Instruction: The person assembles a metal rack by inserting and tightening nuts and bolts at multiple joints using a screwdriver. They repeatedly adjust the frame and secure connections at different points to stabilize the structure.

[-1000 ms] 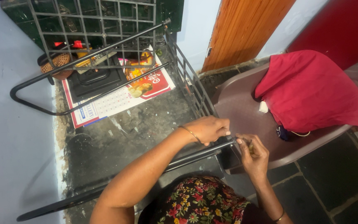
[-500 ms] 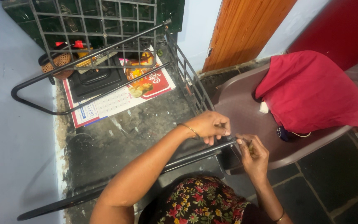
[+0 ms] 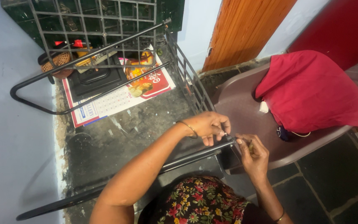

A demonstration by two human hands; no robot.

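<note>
A black metal rack frame point(image 3: 104, 89) lies tipped on the dark floor, and one of its tubes point(image 3: 191, 157) runs toward me. My left hand point(image 3: 208, 125), with a bangle at the wrist, pinches the end of that tube point(image 3: 227, 140). My right hand point(image 3: 253, 157) is just right of it, almost touching. Its fingers are closed on a small yellowish piece point(image 3: 251, 146) too small to identify. Both hands meet at the tube's end, over the front edge of a brown plastic chair point(image 3: 237, 112).
A red cloth point(image 3: 311, 89) lies heaped on the chair seat. Under the rack's wire grid point(image 3: 96, 25) are a wall calendar point(image 3: 121, 97), a black tray point(image 3: 94, 79) and a small basket point(image 3: 59, 62). A wooden door point(image 3: 245, 29) stands behind, and a pale blue wall point(image 3: 13, 145) is on the left.
Almost nothing. My left hand's fingers have shifted slightly at the tube's end, and my right hand stays in place beside it.
</note>
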